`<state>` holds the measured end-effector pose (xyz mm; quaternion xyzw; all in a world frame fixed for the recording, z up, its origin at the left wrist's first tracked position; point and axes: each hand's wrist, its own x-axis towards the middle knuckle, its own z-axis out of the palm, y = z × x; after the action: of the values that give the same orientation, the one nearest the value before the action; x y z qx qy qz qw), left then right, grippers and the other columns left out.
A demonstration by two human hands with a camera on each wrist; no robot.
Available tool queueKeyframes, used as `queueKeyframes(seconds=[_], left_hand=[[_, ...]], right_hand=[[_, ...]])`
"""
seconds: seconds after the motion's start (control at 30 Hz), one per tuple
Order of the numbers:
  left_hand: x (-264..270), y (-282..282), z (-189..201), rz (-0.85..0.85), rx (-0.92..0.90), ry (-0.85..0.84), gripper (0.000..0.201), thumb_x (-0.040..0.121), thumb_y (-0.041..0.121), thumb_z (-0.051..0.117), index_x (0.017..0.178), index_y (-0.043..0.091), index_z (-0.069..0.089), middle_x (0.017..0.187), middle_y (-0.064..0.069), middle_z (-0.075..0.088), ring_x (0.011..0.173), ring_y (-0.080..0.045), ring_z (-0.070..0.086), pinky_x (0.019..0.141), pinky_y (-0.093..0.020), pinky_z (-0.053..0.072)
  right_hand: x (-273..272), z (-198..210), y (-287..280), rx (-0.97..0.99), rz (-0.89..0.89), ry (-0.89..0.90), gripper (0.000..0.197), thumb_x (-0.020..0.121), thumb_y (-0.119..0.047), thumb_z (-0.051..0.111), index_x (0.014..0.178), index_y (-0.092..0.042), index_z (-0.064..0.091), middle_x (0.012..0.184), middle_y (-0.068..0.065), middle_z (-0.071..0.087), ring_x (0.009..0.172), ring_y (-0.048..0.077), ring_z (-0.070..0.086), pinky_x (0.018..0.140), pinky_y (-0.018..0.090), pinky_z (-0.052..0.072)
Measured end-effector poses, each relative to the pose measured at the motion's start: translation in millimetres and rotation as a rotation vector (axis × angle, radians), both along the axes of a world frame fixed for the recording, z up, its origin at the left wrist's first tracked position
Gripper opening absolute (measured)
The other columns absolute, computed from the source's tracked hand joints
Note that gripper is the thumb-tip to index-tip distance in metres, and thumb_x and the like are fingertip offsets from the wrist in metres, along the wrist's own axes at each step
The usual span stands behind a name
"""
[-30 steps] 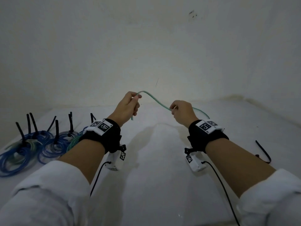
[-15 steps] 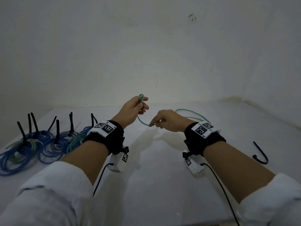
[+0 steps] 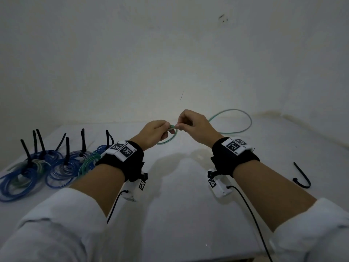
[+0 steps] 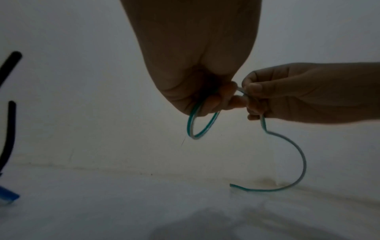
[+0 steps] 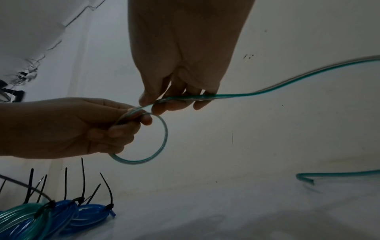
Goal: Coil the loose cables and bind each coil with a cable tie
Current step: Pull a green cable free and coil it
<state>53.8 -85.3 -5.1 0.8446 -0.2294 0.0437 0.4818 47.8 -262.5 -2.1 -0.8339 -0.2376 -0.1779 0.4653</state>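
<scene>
The green cable (image 3: 243, 118) is held above the white counter (image 3: 179, 214), between both hands. The left hand (image 3: 154, 132) pinches a single small loop (image 5: 152, 146) at its crown, fingers curled round the strands. The right hand (image 3: 192, 125) pinches the running length just beside that grip, thumb and fingertips pressed on the cable.

Handling, as judged: the cable looks light and thin, with a springy set, since its free length holds a wide arc unsupported. It appears smooth-jacketed, so a loose pinch may let turns slip or spring open. The best hold is at the crossing point of the loop, where the strands meet.

Orientation: the loop hangs below the left hand, its plane roughly upright. The free length runs from the right hand away to the person's right, curves round near the wall and returns to the counter, where its cut end (image 4: 232, 185) lies.

Bound coils (image 3: 34, 173) with black ties lie at the left; one loose cable tie (image 3: 302, 176) lies at the right, well apart.
</scene>
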Motion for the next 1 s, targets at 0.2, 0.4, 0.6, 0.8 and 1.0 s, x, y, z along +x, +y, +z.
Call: queueKeyframes(seconds=[0.2,0.4,0.6,0.8,1.0], left_hand=[[-0.5,-2.9,3.7,-0.008,-0.042,0.118,0.032,0.099,0.022,0.039,0.071,0.016,0.054,0.056,0.005,0.039,0.045,-0.006,0.033,0.049,-0.018,0.030],[0.2,0.4,13.5,0.026,-0.385,0.195,0.032,0.101,0.024,0.034,0.071,0.017,0.044,0.046,0.011,0.043,0.039,-0.006,0.029,0.042,-0.017,0.024],[-5.7,-0.9,19.4,-0.029,-0.564,0.254,0.027,0.101,0.030,0.035,0.079,0.017,0.046,0.062,0.004,0.067,0.041,-0.006,0.040,0.049,-0.017,0.037],[-11.9,-8.7,22.4,-0.191,-0.699,0.293,0.027,0.103,0.027,0.028,0.085,0.013,0.041,0.117,-0.014,0.065,0.079,-0.017,0.070,0.047,-0.015,0.039],[-1.3,-12.0,17.5,-0.010,-0.805,0.199,0.021,0.103,0.024,0.028,0.099,0.010,0.043,0.123,-0.011,0.056,0.113,-0.019,0.057,0.065,-0.021,0.056]], right_hand=[[1.1,-5.8,-2.7,0.010,-0.022,0.024,0.011,0.085,-0.012,0.066,0.085,-0.011,0.055,0.072,-0.006,0.054,0.062,0.002,0.048,0.062,0.012,0.039],[8.2,-15.8,-16.1,-0.084,-0.174,0.071,0.011,0.084,-0.002,0.058,0.089,-0.012,0.058,0.084,0.007,0.068,0.077,0.015,0.059,0.066,0.012,0.041],[6.4,-22.4,-16.0,-0.211,-0.227,0.276,0.021,0.091,-0.001,0.041,0.094,-0.009,0.061,0.086,0.008,0.058,0.059,0.021,0.058,0.049,0.017,0.046],[-4.8,-20.3,0.5,-0.219,-0.080,0.377,0.023,0.098,-0.007,0.030,0.102,-0.006,0.053,0.085,0.013,0.051,0.049,0.025,0.061,0.049,0.032,0.055],[-3.8,-20.6,-2.8,-0.214,-0.146,0.413,0.016,0.090,0.005,0.041,0.099,-0.002,0.053,0.085,0.019,0.059,0.038,0.010,0.059,0.041,0.023,0.051]])
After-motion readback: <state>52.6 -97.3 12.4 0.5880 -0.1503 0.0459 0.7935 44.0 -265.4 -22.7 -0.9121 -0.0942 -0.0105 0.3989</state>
